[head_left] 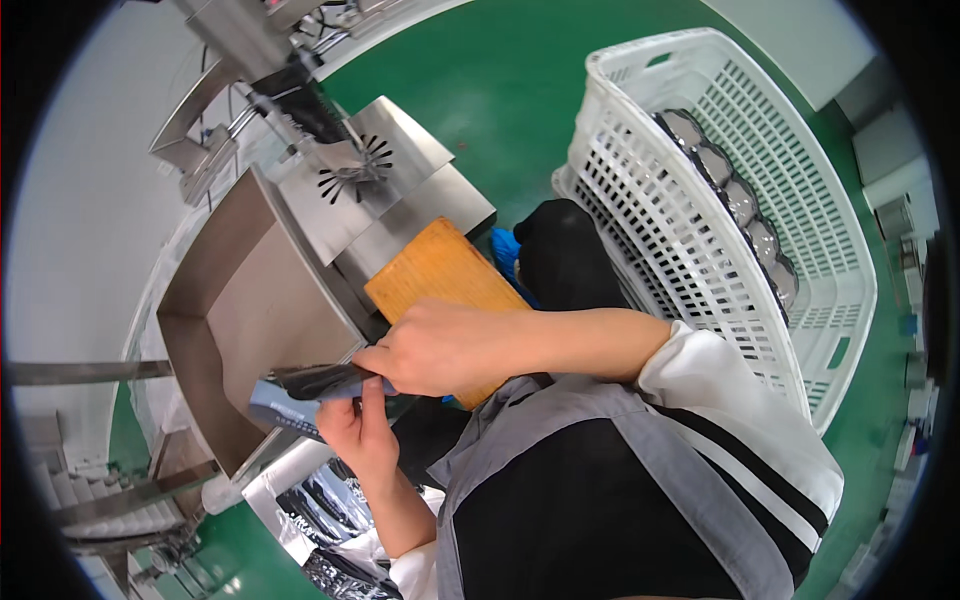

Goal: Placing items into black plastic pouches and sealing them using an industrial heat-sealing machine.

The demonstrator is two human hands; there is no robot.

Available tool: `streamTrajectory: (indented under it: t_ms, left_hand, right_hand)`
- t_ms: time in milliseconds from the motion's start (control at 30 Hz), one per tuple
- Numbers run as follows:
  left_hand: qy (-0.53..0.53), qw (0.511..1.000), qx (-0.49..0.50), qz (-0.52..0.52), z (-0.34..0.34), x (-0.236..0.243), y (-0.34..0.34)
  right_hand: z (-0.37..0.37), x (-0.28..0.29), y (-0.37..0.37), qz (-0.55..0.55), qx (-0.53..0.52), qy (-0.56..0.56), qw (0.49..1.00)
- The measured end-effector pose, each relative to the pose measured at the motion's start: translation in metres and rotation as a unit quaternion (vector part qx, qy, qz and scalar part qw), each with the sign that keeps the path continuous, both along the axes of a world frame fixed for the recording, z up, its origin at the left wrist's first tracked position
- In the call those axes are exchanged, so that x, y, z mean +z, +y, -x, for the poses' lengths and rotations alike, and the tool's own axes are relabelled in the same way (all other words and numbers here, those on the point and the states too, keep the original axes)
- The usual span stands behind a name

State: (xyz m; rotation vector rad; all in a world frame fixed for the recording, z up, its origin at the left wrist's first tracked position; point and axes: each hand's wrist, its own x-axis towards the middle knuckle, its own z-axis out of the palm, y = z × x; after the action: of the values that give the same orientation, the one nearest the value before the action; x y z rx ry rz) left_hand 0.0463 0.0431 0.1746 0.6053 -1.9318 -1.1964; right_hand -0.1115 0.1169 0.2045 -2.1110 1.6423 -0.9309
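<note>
In front of me, over the near edge of a metal tray (270, 280), a flat blue-grey and black pouch (290, 405) is held between my two hands. My left hand (360, 430) pinches its near edge between thumb and fingers. Reaching across from the right, my right hand (430, 345) is closed on the pouch's upper corner, its fingertips close to the left thumb. The fingers partly hide the pouch, and whether anything is inside I cannot tell. Just beyond my right hand lies a wooden board (445, 265), partly covered by my forearm.
Ahead stands a steel machine (370, 200) with a fan of black slots. To the right, a white perforated crate (690, 200) holds black trays with round, grey-looking contents (740, 200). At the lower left is a box of shiny dark pouches (325, 510). My dark-clad knee (570, 255) is beside the board.
</note>
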Motion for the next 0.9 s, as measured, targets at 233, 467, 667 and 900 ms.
streamTrajectory:
  t_ms: [233, 467, 667, 900]
  left_hand:
    - [-0.020, 0.999, -0.049, -0.007, 0.041, -0.022, 0.005]
    - [-0.077, 0.996, -0.039, 0.026, 0.049, -0.031, 0.019]
    - [-0.055, 0.993, -0.043, -0.095, 0.057, -0.022, -0.016]
    - [-0.204, 0.929, -0.136, 0.276, 0.083, -0.005, 0.013]
  right_hand:
    - [0.031, -0.033, 0.003, 0.051, -0.054, -0.018, 0.997]
    - [0.049, -0.061, 0.004, 0.061, -0.312, 0.068, 0.946]
    - [0.030, -0.067, 0.012, 0.391, -0.068, 0.169, 0.902]
    - [0.039, -0.096, 0.000, -0.231, -0.136, -0.221, 0.938]
